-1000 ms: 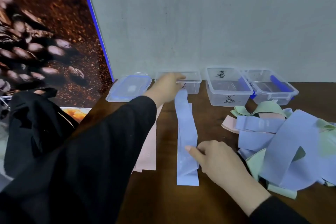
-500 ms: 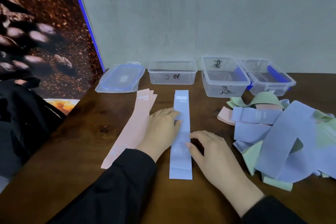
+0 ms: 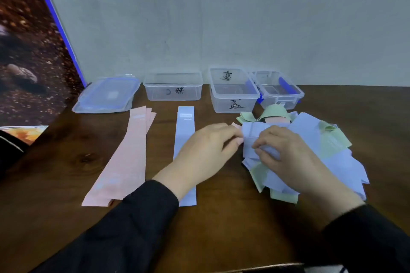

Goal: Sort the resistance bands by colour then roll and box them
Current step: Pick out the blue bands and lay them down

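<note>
**Desk:** What is in the frame?

**Photographer:** A person in black sleeves works at a dark wooden table [image 3: 221, 217]. Both hands are on a folded lilac resistance band [image 3: 255, 137] at the left edge of a loose heap of lilac, pale green and pink bands [image 3: 328, 153]. The left hand [image 3: 206, 150] pinches the band's near edge between thumb and fingertips; the right hand [image 3: 281, 150] has its fingers curled round the fold just beside it.

**Desk:** And the sorted ones?

**Photographer:** A flat stack of pink bands [image 3: 126, 157] lies slanted on the left of the table. A single lilac band laid out straight [image 3: 185, 131] lies next to it, partly under the left wrist.

**Desk:** Boxes?

**Photographer:** Three clear plastic boxes stand along the grey wall: a low one with black marker writing [image 3: 173, 86], a taller one, also marked [image 3: 233, 93], and a third with blue clips [image 3: 279, 88] touching it on the right. A clear lid with a blue rim [image 3: 108, 95] lies to their left. How many bands the pink stack holds I cannot tell.
</note>
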The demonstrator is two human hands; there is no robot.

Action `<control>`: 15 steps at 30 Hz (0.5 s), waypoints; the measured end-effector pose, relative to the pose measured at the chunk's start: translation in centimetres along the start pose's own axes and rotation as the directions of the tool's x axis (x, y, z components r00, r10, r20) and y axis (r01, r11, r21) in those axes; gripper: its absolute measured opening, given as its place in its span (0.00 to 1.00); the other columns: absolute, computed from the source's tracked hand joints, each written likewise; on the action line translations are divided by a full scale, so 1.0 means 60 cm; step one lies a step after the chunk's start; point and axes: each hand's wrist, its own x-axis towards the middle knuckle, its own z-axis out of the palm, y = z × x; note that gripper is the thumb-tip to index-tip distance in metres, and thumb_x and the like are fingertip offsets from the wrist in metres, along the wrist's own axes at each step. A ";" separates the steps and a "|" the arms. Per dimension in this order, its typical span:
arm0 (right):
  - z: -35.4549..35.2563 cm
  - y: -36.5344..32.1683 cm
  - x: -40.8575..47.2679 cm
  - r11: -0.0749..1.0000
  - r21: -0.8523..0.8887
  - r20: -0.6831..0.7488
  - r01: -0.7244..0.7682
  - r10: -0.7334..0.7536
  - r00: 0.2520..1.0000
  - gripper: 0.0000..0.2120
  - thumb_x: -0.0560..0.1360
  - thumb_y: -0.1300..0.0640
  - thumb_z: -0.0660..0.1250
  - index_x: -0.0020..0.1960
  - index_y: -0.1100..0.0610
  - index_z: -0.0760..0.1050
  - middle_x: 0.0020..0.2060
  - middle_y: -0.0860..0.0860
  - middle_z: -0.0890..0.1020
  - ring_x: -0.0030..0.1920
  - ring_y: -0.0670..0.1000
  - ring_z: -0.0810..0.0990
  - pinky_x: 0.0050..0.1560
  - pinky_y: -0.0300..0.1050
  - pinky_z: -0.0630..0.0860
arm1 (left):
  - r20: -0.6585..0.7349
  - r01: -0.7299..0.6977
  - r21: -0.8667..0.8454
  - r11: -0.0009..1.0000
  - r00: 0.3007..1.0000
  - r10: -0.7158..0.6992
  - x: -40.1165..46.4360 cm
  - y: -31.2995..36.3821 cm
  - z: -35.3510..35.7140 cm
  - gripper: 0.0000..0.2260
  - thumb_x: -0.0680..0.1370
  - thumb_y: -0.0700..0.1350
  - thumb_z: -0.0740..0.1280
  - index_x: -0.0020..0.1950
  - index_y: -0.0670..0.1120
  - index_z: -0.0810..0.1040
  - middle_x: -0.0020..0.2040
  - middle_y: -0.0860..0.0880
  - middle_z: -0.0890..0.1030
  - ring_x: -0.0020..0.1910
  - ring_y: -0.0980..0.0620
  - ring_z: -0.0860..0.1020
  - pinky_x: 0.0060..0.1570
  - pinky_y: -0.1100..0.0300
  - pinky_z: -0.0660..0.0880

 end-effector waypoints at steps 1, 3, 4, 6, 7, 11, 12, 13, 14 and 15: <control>-0.010 0.021 -0.006 0.999 -0.038 0.047 0.014 -0.012 0.999 0.06 0.75 0.59 0.72 0.48 0.49 0.81 0.47 0.42 0.78 0.49 0.50 0.78 0.51 0.60 0.77 | 0.016 -0.053 -0.016 0.998 0.998 0.054 0.001 0.014 0.013 0.09 0.83 0.47 0.63 0.56 0.50 0.82 0.50 0.55 0.81 0.51 0.56 0.76 0.50 0.58 0.73; -0.026 0.055 -0.021 0.996 -0.080 0.144 0.033 -0.021 0.989 0.08 0.72 0.57 0.68 0.49 0.46 0.80 0.50 0.39 0.78 0.53 0.46 0.77 0.57 0.62 0.75 | 0.074 -0.137 -0.018 0.990 0.988 0.138 -0.002 0.026 0.043 0.08 0.82 0.46 0.64 0.55 0.48 0.83 0.51 0.55 0.82 0.52 0.55 0.75 0.53 0.56 0.72; -0.033 0.066 -0.028 0.995 -0.094 0.196 0.039 -0.020 0.980 0.11 0.71 0.57 0.67 0.50 0.45 0.81 0.54 0.38 0.79 0.57 0.43 0.76 0.64 0.63 0.72 | 0.107 -0.156 -0.012 0.988 0.982 0.157 -0.005 0.024 0.056 0.09 0.83 0.46 0.63 0.56 0.49 0.83 0.52 0.55 0.82 0.53 0.56 0.75 0.55 0.56 0.71; -0.041 0.079 -0.041 0.992 -0.121 0.320 0.034 0.006 0.947 0.17 0.71 0.59 0.68 0.55 0.41 0.82 0.64 0.36 0.75 0.68 0.35 0.66 0.78 0.57 0.56 | 0.157 -0.160 0.002 0.987 0.975 0.158 -0.015 0.014 0.075 0.10 0.83 0.48 0.62 0.57 0.50 0.83 0.55 0.57 0.81 0.56 0.57 0.74 0.57 0.54 0.69; -0.045 0.082 -0.047 0.991 -0.131 0.368 0.038 0.013 0.930 0.19 0.72 0.59 0.70 0.57 0.39 0.81 0.68 0.33 0.71 0.72 0.33 0.59 0.80 0.51 0.47 | 0.172 -0.164 0.009 0.986 0.972 0.161 -0.021 0.009 0.080 0.11 0.84 0.49 0.61 0.57 0.51 0.83 0.55 0.58 0.81 0.57 0.57 0.74 0.58 0.53 0.69; -0.046 0.087 -0.053 0.977 -0.196 0.476 0.083 0.021 0.879 0.17 0.76 0.46 0.71 0.63 0.33 0.75 0.69 0.24 0.55 0.74 0.30 0.43 0.77 0.46 0.37 | 0.147 -0.164 0.022 0.986 0.976 0.159 -0.030 0.000 0.085 0.11 0.84 0.50 0.61 0.58 0.51 0.82 0.57 0.58 0.80 0.59 0.57 0.73 0.58 0.52 0.69; -0.045 0.087 -0.053 0.979 -0.191 0.465 0.071 0.026 0.885 0.15 0.77 0.46 0.71 0.61 0.33 0.76 0.69 0.23 0.55 0.74 0.30 0.44 0.78 0.47 0.37 | 0.132 -0.157 0.016 0.987 0.979 0.154 -0.031 0.001 0.084 0.11 0.84 0.51 0.61 0.58 0.51 0.82 0.57 0.59 0.80 0.60 0.58 0.73 0.59 0.53 0.69; -0.043 0.088 -0.052 0.984 -0.169 0.439 0.056 0.024 0.898 0.11 0.78 0.47 0.70 0.58 0.33 0.78 0.69 0.23 0.57 0.74 0.29 0.45 0.79 0.49 0.38 | 0.123 -0.147 0.001 0.989 0.982 0.145 -0.031 0.003 0.083 0.12 0.84 0.51 0.61 0.59 0.51 0.82 0.58 0.59 0.80 0.60 0.58 0.73 0.59 0.54 0.69; -0.041 0.089 -0.050 0.990 -0.135 0.400 0.040 0.017 0.916 0.09 0.79 0.48 0.69 0.54 0.34 0.80 0.69 0.24 0.61 0.74 0.27 0.47 0.80 0.50 0.40 | 0.120 -0.133 -0.020 0.991 0.984 0.135 -0.031 0.005 0.083 0.13 0.84 0.52 0.61 0.61 0.52 0.82 0.59 0.59 0.79 0.61 0.59 0.72 0.60 0.54 0.68; -0.040 0.089 -0.048 0.995 -0.093 0.350 0.022 0.012 0.937 0.09 0.79 0.50 0.68 0.51 0.34 0.81 0.68 0.25 0.65 0.74 0.26 0.50 0.80 0.51 0.43 | 0.120 -0.122 -0.042 0.992 0.985 0.126 -0.032 0.005 0.083 0.14 0.83 0.54 0.60 0.62 0.52 0.81 0.60 0.59 0.79 0.61 0.59 0.72 0.61 0.54 0.68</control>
